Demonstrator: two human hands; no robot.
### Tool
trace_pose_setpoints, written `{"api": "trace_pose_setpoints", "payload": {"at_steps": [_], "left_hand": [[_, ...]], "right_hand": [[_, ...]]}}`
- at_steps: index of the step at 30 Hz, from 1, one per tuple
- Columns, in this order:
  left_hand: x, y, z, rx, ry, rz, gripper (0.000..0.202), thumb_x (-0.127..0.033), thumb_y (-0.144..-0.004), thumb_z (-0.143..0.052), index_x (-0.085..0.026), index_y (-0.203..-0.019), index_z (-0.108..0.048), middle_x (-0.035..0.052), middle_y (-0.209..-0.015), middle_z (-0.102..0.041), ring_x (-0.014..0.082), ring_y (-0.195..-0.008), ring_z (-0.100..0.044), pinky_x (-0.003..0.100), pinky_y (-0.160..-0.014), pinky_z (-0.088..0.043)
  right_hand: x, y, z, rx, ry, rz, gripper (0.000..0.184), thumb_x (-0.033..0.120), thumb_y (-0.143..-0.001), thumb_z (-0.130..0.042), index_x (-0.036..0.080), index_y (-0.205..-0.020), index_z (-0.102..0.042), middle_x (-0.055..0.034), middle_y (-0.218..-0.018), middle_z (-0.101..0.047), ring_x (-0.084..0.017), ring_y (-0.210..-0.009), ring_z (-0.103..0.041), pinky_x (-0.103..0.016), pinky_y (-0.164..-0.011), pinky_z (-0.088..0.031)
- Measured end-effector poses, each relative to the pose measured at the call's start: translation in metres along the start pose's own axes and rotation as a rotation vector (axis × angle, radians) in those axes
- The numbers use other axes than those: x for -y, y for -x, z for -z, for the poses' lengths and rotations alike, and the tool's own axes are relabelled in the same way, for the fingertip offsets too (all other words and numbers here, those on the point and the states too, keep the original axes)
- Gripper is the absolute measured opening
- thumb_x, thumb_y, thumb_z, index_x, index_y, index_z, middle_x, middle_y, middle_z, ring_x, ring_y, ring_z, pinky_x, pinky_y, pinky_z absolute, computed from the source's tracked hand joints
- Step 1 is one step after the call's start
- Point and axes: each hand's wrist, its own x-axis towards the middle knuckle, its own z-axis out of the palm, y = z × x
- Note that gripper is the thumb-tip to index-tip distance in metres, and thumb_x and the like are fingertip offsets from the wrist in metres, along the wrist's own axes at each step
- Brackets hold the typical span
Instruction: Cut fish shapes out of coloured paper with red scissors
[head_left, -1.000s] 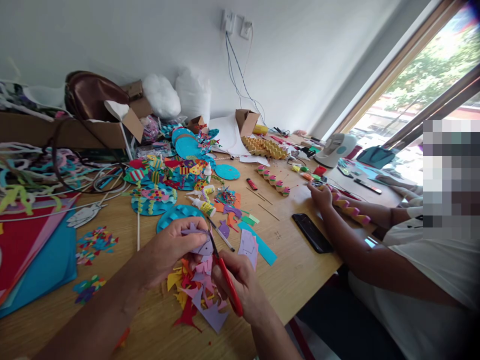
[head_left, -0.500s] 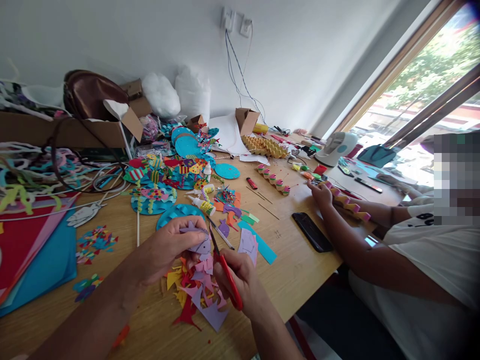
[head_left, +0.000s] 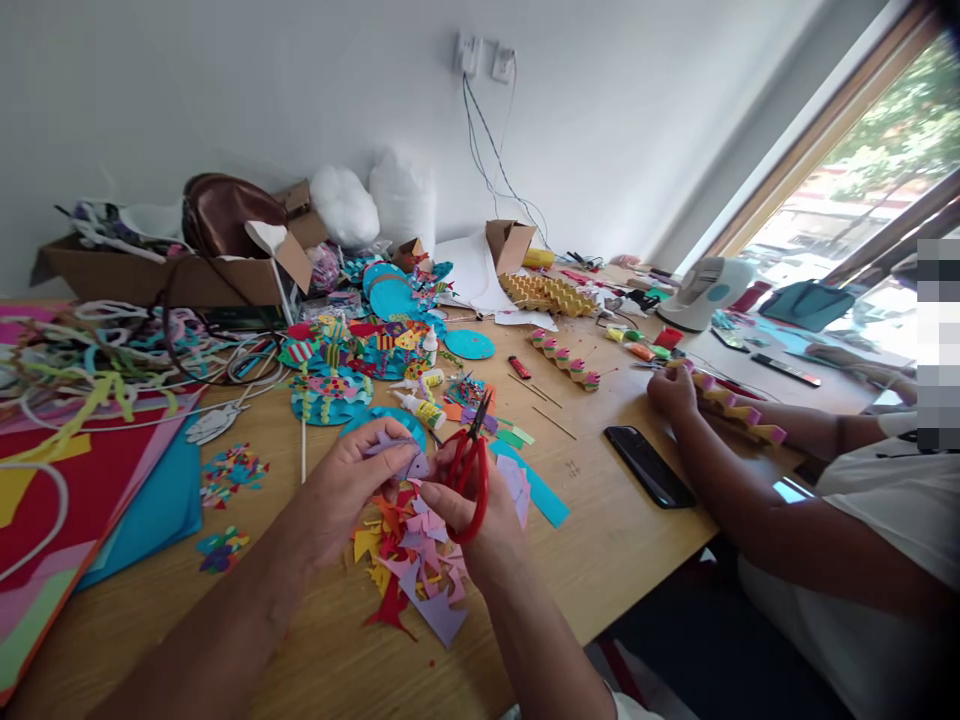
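Observation:
My left hand (head_left: 346, 490) pinches a purple paper fish cut-out (head_left: 401, 458) just above the wooden table (head_left: 585, 540). My right hand (head_left: 474, 512) is closed round red-handled scissors (head_left: 469, 468), whose blades point up and away from the fish, and its fingertips touch the fish's edge. Under both hands lies a heap of paper scraps (head_left: 412, 560) in purple, red, yellow and pink.
Blue paper discs with colourful fish (head_left: 334, 385), glue bottles (head_left: 417, 405) and foam sheets (head_left: 90, 500) cover the table's left and middle. A black phone (head_left: 649, 478) lies to the right. A person (head_left: 825, 520) beside me holds a pink-and-yellow folded strip (head_left: 731, 403). A cardboard box (head_left: 172, 275) stands at the back left.
The scissors have left the purple fish and swung upright, blades now pointing up and away. My view has shifted slightly to the left. The neighbour's hands stay on the folded strip.

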Motion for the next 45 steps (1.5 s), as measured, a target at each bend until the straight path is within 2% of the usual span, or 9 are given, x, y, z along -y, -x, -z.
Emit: {"api": "trace_pose_setpoints", "payload": {"at_steps": [6,17,22,25,27,32,36,38,45], "left_hand": [[-0.003,0.012,-0.001,-0.015,-0.041,0.010,0.017,-0.032,-0.066,-0.067,-0.018,-0.066,-0.057,-0.0059,-0.057,-0.054,0.0079,-0.055,-0.046,0.018,-0.051,-0.038],[-0.003,0.022,0.016,0.044,-0.232,0.060,0.017,-0.034,-0.065,-0.065,-0.017,-0.063,-0.061,-0.0044,-0.058,-0.055,0.0086,-0.054,-0.045,0.021,-0.052,-0.036],[-0.001,0.024,0.027,-0.019,-0.294,0.074,0.019,-0.035,-0.064,-0.065,-0.018,-0.062,-0.057,-0.0053,-0.056,-0.052,0.0088,-0.053,-0.045,0.022,-0.053,-0.036],[-0.003,0.028,0.034,-0.067,-0.322,0.064,0.020,-0.036,-0.064,-0.063,-0.018,-0.062,-0.055,-0.0052,-0.057,-0.052,0.0086,-0.052,-0.045,0.022,-0.052,-0.036],[-0.005,0.032,0.043,-0.097,-0.358,0.045,0.019,-0.036,-0.063,-0.063,-0.018,-0.061,-0.055,-0.0055,-0.056,-0.050,0.0089,-0.052,-0.044,0.022,-0.052,-0.036],[-0.007,0.046,0.080,-0.176,-0.578,0.063,0.017,-0.035,-0.065,-0.060,-0.019,-0.064,-0.055,-0.0057,-0.057,-0.048,0.0102,-0.052,-0.043,0.022,-0.048,-0.033],[0.000,0.062,0.112,-0.218,-0.750,0.125,0.022,-0.041,-0.065,-0.056,-0.020,-0.060,-0.050,-0.0051,-0.059,-0.047,0.0125,-0.054,-0.045,0.024,-0.051,-0.036],[0.007,0.069,0.124,-0.208,-0.912,0.142,0.021,-0.041,-0.064,-0.054,-0.021,-0.058,-0.050,-0.0051,-0.057,-0.047,0.0130,-0.056,-0.046,0.025,-0.054,-0.036],[0.035,0.084,0.150,-0.196,-1.053,0.231,0.015,-0.033,-0.062,-0.052,-0.021,-0.053,-0.050,-0.0039,-0.054,-0.052,0.0157,-0.057,-0.049,0.024,-0.055,-0.035]], "right_hand": [[0.004,-0.007,-0.010,-0.063,-0.015,0.027,0.026,0.022,-0.062,-0.075,0.019,-0.076,-0.053,0.0053,-0.065,-0.058,-0.009,-0.052,-0.046,-0.020,-0.047,-0.035],[0.009,-0.004,-0.011,-0.063,0.012,0.041,0.024,0.020,-0.061,-0.073,0.019,-0.074,-0.053,0.0059,-0.063,-0.056,-0.009,-0.052,-0.047,-0.020,-0.048,-0.035],[0.005,-0.005,-0.008,-0.056,0.087,0.051,0.024,0.024,-0.064,-0.072,0.020,-0.075,-0.051,0.0061,-0.062,-0.055,-0.009,-0.051,-0.044,-0.020,-0.046,-0.034],[-0.004,-0.005,0.002,-0.014,0.226,0.071,0.022,0.026,-0.066,-0.070,0.021,-0.073,-0.050,0.0055,-0.063,-0.054,-0.010,-0.052,-0.045,-0.021,-0.047,-0.035],[-0.012,-0.003,0.010,0.040,0.392,0.066,0.020,0.028,-0.068,-0.068,0.021,-0.074,-0.050,0.0035,-0.066,-0.056,-0.012,-0.055,-0.048,-0.023,-0.049,-0.037],[-0.034,0.004,0.029,-0.057,0.736,0.160,0.014,0.029,-0.074,-0.060,0.021,-0.074,-0.049,0.0034,-0.062,-0.054,-0.014,-0.054,-0.048,-0.025,-0.051,-0.038],[-0.046,0.005,0.040,-0.113,0.806,0.183,0.016,0.034,-0.075,-0.058,0.022,-0.074,-0.048,0.0033,-0.060,-0.055,-0.014,-0.050,-0.048,-0.025,-0.049,-0.039],[-0.051,0.005,0.043,-0.120,0.851,0.186,0.017,0.035,-0.075,-0.058,0.022,-0.073,-0.048,0.0031,-0.059,-0.055,-0.015,-0.050,-0.049,-0.026,-0.049,-0.039],[-0.052,0.006,0.044,-0.108,0.876,0.126,0.017,0.036,-0.078,-0.057,0.022,-0.074,-0.048,0.0014,-0.061,-0.057,-0.017,-0.052,-0.053,-0.027,-0.051,-0.041]]}}
